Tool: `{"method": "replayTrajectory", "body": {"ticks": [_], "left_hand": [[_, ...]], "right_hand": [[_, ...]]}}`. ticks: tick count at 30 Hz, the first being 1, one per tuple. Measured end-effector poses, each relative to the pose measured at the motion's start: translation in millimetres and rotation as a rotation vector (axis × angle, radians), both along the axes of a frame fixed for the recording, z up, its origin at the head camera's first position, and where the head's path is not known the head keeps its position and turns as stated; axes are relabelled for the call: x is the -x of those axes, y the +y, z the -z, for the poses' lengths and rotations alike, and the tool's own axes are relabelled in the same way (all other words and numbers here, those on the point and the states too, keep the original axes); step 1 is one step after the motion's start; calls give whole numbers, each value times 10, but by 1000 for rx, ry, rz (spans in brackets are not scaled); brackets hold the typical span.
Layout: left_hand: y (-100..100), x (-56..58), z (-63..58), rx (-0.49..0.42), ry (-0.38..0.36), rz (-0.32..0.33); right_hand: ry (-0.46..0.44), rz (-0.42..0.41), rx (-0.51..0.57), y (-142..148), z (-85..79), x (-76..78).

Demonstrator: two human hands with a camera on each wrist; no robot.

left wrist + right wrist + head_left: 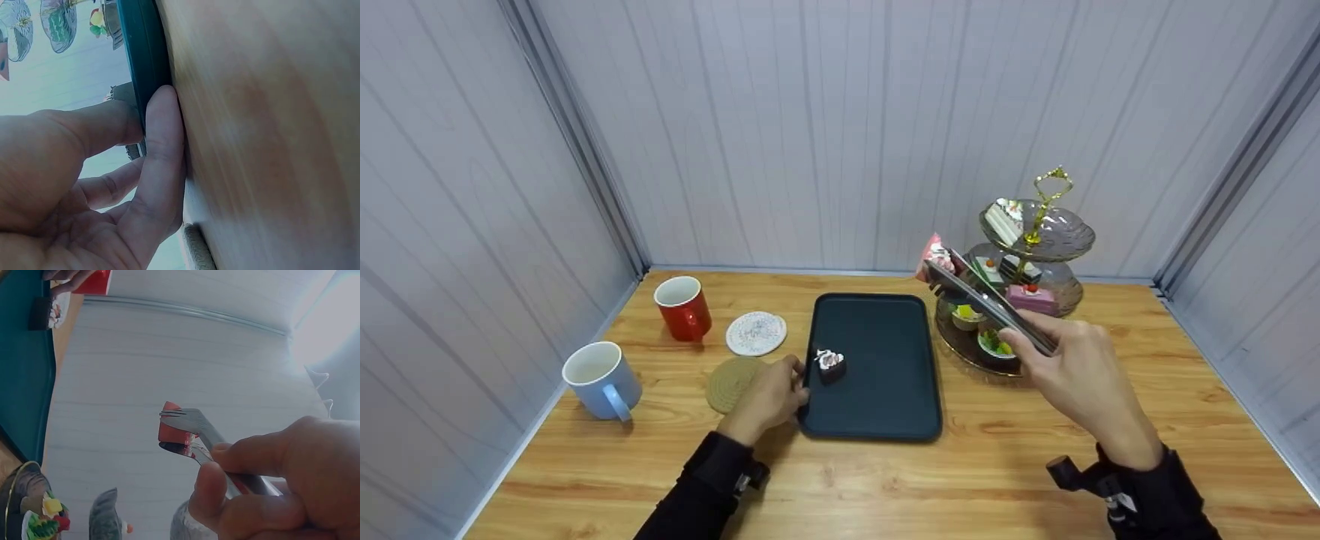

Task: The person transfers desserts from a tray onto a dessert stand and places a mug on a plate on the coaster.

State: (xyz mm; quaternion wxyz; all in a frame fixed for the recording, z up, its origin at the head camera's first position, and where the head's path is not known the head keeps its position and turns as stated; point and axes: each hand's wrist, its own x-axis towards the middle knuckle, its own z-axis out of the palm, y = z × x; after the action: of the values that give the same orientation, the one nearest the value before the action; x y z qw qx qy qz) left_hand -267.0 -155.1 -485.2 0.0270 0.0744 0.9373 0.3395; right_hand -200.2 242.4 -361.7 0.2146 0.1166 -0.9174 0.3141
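Observation:
My right hand (1076,375) grips metal tongs (990,306), with a fork-shaped tip and a spoon-shaped tip in the right wrist view. Between those tips is a small pink cake piece (173,433), held in the air beside the tiered stand (1069,240). My left hand (769,396) pinches the left rim of the dark green tray (881,345). In the left wrist view, the thumb lies on the rim's upper side and a finger beneath it. A chocolate cake piece (831,370) with white topping sits on the tray's left side, close to the left fingers.
Several cakes stand on the tiers, including a white slice (1003,223) on top and a purple cake (1031,299). Left of the tray lie a speckled white coaster (756,333) and a woven coaster (727,384). A red mug (682,309) and a blue mug (604,382) stand further left.

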Motion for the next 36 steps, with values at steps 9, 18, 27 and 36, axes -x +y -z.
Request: {"method": "replayTrajectory", "body": {"ticks": [9, 18, 27, 36], "left_hand": [[-13, -1, -3, -19, -14, 3], [8, 7, -1, -20, -31, -14], [10, 17, -1, -6, -22, -12], [6, 13, 0, 0, -17, -11]], "right_hand": [[-13, 40, 45, 144, -135, -81], [22, 106, 70, 296, -207, -120], [17, 190, 39, 510, -256, -165], [-24, 268, 7, 704, -337, -226]]}}
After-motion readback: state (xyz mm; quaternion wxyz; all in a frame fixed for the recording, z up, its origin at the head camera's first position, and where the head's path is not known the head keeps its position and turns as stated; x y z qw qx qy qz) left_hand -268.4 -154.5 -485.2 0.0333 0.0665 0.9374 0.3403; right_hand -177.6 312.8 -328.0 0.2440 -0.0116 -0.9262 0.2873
